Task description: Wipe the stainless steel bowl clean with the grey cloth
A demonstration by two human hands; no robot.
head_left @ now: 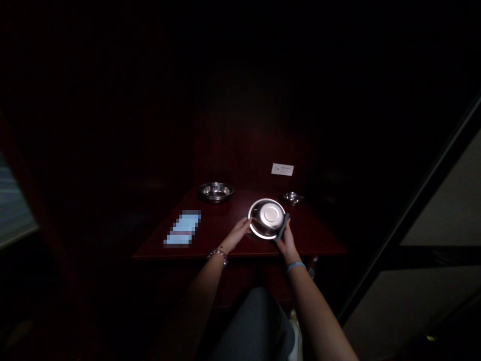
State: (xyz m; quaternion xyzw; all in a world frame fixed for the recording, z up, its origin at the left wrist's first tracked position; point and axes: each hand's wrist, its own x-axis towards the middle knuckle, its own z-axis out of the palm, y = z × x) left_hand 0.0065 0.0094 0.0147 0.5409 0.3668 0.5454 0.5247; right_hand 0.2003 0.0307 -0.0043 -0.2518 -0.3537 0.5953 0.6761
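A shiny metal bowl [267, 218] is held up over the front of the table, tilted so its outer base faces me. Its left rim is between the thumb and fingers of my left hand [237, 234], which wears a beaded bracelet. On the other side, my right hand [287, 241] presses a dark greyish cloth [282, 228] around the bowl's right rim. The fingers behind the bowl are partly hidden.
On the dark red table [233, 245], a wide metal bowl [216, 192] stands at the back left and smaller metal dishes [292, 198] at the back right. A pixelated bright rectangle [183, 229] lies at left. A white socket plate [282, 169] is on the back wall.
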